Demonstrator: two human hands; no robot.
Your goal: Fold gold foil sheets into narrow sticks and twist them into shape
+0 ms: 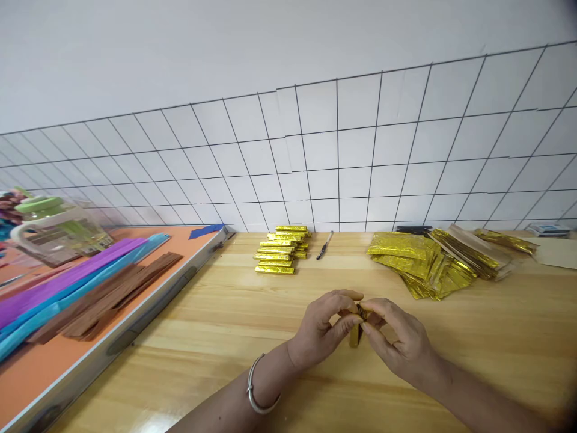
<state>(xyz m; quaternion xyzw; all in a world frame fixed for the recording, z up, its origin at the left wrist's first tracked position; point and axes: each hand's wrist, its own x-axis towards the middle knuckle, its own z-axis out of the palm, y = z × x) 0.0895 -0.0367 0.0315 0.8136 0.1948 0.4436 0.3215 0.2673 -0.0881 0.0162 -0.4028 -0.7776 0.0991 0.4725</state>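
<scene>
Between my two hands, just above the wooden table, is a small folded strip of gold foil paper (354, 336). My left hand (331, 319), with a bangle on its wrist, pinches its upper end from the left. From the right, my right hand (394, 331) pinches the same end, fingertips almost meeting the left ones. The fingers hide most of the upper end, where a dark patch shows. Farther back lies a pile of folded gold foil bars (276, 255). Flat gold foil sheets (406, 255) are fanned out at the back right.
A pen (325, 245) lies behind the hands. At the left, an orange-topped board (148, 282) carries brown paper strips (121, 294), purple and blue strips, and a green-lidded clear container (58, 231). More foil and brown paper (478, 246) lie by the tiled wall (356, 162).
</scene>
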